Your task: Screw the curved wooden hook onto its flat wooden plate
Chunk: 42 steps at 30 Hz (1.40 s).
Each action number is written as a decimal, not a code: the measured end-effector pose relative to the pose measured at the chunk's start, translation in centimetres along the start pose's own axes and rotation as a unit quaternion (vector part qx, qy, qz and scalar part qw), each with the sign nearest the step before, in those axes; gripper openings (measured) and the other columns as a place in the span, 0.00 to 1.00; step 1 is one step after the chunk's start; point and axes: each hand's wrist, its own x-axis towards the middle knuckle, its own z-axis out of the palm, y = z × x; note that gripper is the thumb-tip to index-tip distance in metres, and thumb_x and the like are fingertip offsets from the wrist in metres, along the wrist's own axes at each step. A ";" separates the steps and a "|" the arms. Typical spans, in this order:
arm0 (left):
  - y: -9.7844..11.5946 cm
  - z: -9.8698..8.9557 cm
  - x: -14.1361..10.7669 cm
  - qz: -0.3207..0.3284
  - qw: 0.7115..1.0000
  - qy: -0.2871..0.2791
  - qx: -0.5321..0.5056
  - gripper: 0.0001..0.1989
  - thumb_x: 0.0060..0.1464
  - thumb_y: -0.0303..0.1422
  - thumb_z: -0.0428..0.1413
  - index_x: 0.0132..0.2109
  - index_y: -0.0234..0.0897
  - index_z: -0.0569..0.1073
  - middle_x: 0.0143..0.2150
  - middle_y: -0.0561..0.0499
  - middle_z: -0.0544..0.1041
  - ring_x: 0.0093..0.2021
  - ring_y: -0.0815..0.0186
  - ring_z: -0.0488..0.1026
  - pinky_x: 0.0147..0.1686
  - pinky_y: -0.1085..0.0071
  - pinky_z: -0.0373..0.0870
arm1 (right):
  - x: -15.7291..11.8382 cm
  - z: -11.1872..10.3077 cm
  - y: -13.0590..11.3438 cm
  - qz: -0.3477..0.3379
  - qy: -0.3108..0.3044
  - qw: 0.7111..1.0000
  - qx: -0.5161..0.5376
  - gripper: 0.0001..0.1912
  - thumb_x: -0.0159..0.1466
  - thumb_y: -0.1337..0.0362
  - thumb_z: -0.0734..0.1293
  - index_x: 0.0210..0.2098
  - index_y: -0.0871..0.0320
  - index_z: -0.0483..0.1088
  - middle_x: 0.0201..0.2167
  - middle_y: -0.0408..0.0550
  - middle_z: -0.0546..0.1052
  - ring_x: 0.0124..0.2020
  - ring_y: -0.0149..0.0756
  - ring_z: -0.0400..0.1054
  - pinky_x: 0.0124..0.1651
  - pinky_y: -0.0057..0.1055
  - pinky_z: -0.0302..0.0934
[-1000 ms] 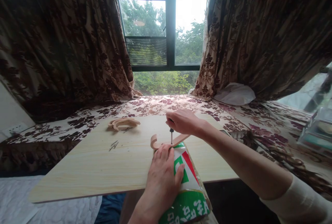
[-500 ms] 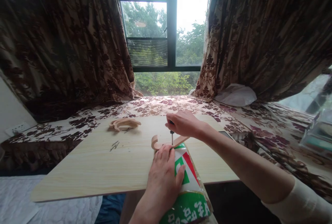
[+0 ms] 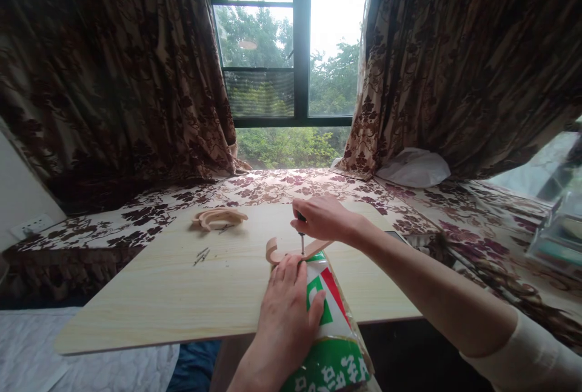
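Observation:
My right hand [image 3: 324,217] is closed round the dark handle of a screwdriver [image 3: 302,243], which stands upright with its thin shaft pointing down. Its tip meets a curved pale wooden piece [image 3: 271,251], whose left end curls up like a hook. Fingers together and thumb out to the side, my left hand [image 3: 286,301] holds this piece down from the near side. Beneath that hand is a green, white and red plastic packet [image 3: 335,352]. My fingers hide part of the wood, and the fist covers most of the handle.
Several loose screws [image 3: 200,256] lie on the pale wooden tabletop [image 3: 150,307], left of my hands. Farther back are more curved wooden pieces [image 3: 220,217]. A dark flat object [image 3: 396,235] shows behind my right forearm. Beyond the table, a floral-covered ledge [image 3: 282,183] runs below the window.
My right hand has turned very slightly on the screwdriver. The left hand, the wooden piece and the packet look the same, apart from a tiny shift of the whole view.

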 end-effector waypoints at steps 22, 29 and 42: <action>-0.2 0.2 -0.1 0.010 1.000 0.018 0.001 0.23 0.58 0.41 0.44 0.55 0.31 0.65 0.58 0.42 0.62 0.60 0.55 0.56 0.60 0.56 0.55 | -0.2 -0.1 0.1 -0.002 -0.004 1.000 0.006 0.11 0.65 0.62 0.55 0.40 0.57 0.67 0.35 0.51 0.77 0.34 0.38 0.70 0.29 0.29 0.51; -0.2 0.2 -0.1 0.009 1.000 0.019 0.005 0.23 0.58 0.41 0.44 0.55 0.30 0.65 0.59 0.41 0.62 0.61 0.56 0.56 0.60 0.56 0.55 | -0.2 -0.5 0.1 -0.011 -0.007 1.000 0.005 0.12 0.63 0.57 0.59 0.42 0.56 0.66 0.36 0.49 0.78 0.34 0.38 0.71 0.28 0.28 0.51; -0.2 0.2 -0.1 0.008 1.000 0.017 0.006 0.24 0.58 0.40 0.44 0.55 0.30 0.65 0.59 0.41 0.63 0.60 0.55 0.57 0.60 0.55 0.56 | -0.2 -0.5 0.0 -0.003 -0.011 1.000 0.004 0.10 0.64 0.58 0.58 0.40 0.56 0.66 0.36 0.50 0.78 0.35 0.38 0.71 0.28 0.28 0.52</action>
